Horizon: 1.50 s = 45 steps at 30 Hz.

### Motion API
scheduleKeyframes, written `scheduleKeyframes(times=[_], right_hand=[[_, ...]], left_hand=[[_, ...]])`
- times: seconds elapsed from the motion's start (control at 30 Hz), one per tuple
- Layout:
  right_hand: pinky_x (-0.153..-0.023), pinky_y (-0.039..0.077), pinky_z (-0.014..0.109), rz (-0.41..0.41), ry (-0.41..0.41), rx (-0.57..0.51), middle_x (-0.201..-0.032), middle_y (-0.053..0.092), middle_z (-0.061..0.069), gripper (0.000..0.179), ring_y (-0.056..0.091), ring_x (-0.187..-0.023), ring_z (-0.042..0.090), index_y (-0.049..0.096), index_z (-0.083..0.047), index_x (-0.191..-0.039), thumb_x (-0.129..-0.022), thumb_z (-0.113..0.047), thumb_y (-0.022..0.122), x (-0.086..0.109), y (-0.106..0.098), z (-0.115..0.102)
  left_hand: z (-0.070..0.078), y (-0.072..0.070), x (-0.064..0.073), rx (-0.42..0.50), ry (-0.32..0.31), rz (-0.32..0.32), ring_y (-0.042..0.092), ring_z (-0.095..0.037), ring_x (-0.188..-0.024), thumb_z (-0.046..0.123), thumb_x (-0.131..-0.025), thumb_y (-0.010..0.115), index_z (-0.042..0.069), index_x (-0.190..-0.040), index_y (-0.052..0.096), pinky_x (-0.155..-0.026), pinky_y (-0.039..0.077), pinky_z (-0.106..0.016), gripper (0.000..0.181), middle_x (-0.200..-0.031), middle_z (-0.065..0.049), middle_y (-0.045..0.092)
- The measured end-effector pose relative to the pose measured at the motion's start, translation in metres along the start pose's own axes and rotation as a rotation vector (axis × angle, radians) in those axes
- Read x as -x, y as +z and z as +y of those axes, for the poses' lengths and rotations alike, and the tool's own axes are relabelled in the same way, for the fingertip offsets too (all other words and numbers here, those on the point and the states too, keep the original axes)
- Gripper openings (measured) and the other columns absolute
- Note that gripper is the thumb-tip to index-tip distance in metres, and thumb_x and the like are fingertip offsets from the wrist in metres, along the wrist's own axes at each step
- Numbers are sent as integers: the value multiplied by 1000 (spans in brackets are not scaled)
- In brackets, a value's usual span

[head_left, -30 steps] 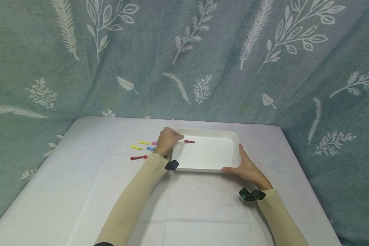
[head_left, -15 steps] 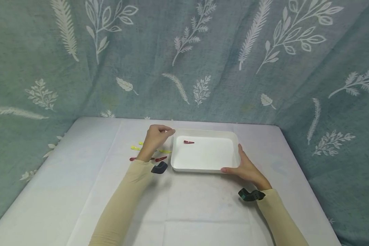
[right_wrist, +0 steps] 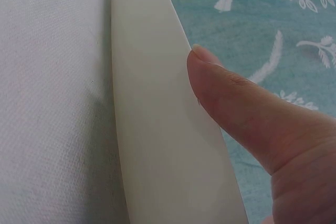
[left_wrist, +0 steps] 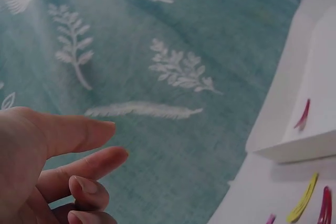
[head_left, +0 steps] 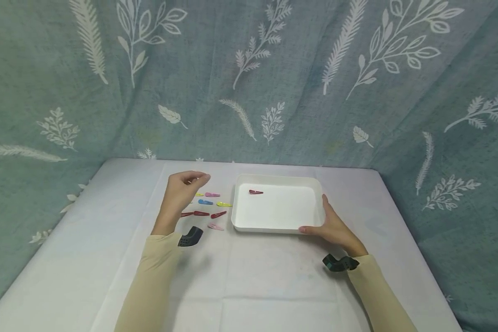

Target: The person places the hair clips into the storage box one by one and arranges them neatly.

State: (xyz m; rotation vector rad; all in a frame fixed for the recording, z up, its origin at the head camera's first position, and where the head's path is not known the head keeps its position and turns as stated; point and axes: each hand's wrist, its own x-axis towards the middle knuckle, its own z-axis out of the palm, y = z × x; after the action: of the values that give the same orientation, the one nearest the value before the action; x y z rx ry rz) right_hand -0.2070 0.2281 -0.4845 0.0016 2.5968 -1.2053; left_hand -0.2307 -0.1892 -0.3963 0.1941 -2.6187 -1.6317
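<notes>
My left hand is raised over the left end of a group of snap hair clips and holds nothing. In the left wrist view its thumb and forefinger stand apart, the other fingers loosely bent. Its shape hides part of a yellow clip. Around it lie a pink clip, a blue clip, a yellow clip and several red ones, such as this red clip. My right hand holds the near right corner of a white tray, thumb on the front wall, fingers along the right side. One red clip lies inside the tray.
A pale pink clip lies nearest me, left of the tray. White cloth covers the table. A green-blue leaf-patterned curtain hangs behind and at both sides.
My left hand has moved left, from the tray's left rim to over the clips' left end. More clips now show beside the tray. The right hand and tray have stayed put.
</notes>
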Motion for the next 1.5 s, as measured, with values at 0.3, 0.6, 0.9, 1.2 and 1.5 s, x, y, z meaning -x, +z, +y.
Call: scheduleKeyframes(times=[0.3,0.6,0.9,1.2,1.5], right_hand=[[-126,14,65,-4,-4,12,-174,-6,21,145,3,-161,44,-18,-11,-164,-75,-57,87,0,-1,4],[-126,15,65,-3,-6,6,-174,-5,22,146,4,-161,45,-19,-11,-164,-75,-55,88,-2,-1,2],[-126,14,65,-5,1,11,-174,-5,22,146,3,-161,45,-18,-11,-164,-74,-58,88,-1,-1,-1],[-125,16,66,-8,1,0,-174,-5,21,146,4,-161,45,-21,-12,-163,-75,-56,88,0,-3,0],[-125,15,66,1,-30,-11,-174,-4,23,146,5,-160,46,-20,-10,-163,-75,-53,89,-2,0,2]], left_hand=[[-16,-23,6,42,-91,138,50,-20,-113,47,-97,69,10,-129,72,-94,38,-36,49,-122,-7,62],[-28,-34,-4,68,-144,238,50,-13,-107,47,-96,70,10,-128,73,-91,37,-34,49,-107,7,61],[-46,-38,-12,43,-186,269,52,-18,-116,47,-97,68,12,-129,72,-94,39,-34,48,-126,-5,65],[-64,-38,-21,49,-248,235,51,-27,-134,46,-98,66,9,-132,69,-108,41,-42,50,-143,-11,62],[-83,-37,-23,47,-285,206,49,-31,-143,40,-100,64,6,-137,66,-118,39,-49,50,-149,-14,59]])
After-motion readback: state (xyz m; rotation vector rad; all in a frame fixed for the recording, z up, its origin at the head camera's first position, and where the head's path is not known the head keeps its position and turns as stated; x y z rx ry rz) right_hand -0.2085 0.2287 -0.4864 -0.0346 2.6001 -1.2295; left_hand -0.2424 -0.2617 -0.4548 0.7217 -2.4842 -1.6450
